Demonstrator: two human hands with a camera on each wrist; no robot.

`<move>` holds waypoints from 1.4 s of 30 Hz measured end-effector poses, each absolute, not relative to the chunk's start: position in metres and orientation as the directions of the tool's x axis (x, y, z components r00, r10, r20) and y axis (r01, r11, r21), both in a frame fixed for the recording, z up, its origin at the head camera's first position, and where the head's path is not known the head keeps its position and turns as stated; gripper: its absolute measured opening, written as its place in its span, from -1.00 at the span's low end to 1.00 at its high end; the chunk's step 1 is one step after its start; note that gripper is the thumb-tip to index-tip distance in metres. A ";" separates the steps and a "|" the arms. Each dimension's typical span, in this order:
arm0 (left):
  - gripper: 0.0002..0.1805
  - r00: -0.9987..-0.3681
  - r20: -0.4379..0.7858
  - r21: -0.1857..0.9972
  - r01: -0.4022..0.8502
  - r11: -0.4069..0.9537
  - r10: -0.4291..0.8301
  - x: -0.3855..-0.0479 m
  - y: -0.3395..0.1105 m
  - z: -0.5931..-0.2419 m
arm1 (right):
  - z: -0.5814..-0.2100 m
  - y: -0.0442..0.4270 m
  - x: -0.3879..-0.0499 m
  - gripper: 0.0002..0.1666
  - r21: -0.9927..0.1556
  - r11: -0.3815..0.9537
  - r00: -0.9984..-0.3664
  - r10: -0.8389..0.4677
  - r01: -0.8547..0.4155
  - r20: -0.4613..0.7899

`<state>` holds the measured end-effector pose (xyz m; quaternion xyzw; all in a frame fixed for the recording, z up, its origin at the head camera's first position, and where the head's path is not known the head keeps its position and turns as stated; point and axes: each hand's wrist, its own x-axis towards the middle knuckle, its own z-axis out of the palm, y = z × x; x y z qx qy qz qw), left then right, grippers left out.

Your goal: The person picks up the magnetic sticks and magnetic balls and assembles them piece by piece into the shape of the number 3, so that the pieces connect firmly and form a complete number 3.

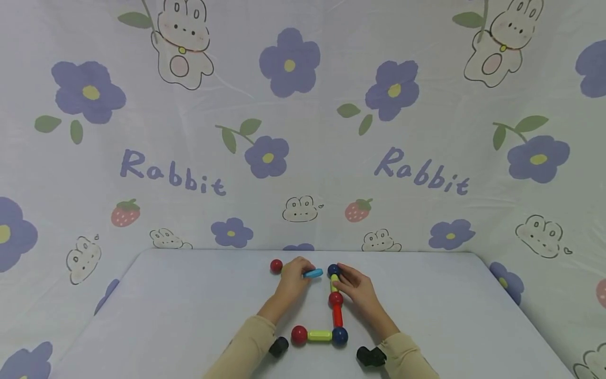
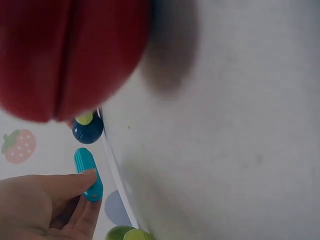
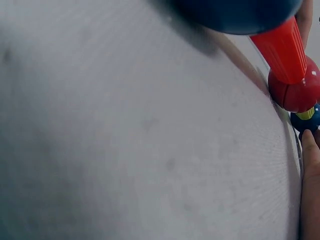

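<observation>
My left hand (image 1: 293, 279) pinches a light blue magnetic rod (image 1: 313, 273) between thumb and fingers, just left of the far end of a chain. The chain joins a far blue ball (image 1: 333, 270), a yellow-green rod (image 1: 334, 283), a red ball (image 1: 335, 299), a red rod (image 1: 337, 316) and a near blue ball (image 1: 339, 336). From there another yellow-green rod (image 1: 319, 335) runs left to a second red ball (image 1: 299, 335). My right hand (image 1: 361, 289) holds the far blue ball from the right, thumb near the rod below it. The light blue rod stands apart from that ball.
A loose-looking red ball (image 1: 276, 266) lies beyond my left hand, with a yellow-green piece partly hidden beside it. A green ball (image 2: 119, 233) shows at the bottom of the left wrist view. Black wrist devices (image 1: 371, 357) sit at both cuffs. A patterned cloth (image 1: 303, 131) stands behind the white table (image 1: 189, 316).
</observation>
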<state>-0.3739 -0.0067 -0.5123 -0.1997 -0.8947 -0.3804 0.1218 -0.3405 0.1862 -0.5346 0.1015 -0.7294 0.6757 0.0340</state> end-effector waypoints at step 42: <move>-0.70 -0.860 0.315 0.558 0.509 0.655 0.400 -0.392 0.004 -0.516 | -0.547 0.187 -0.347 -0.35 -0.958 0.089 -0.959 -0.102 -0.273 0.264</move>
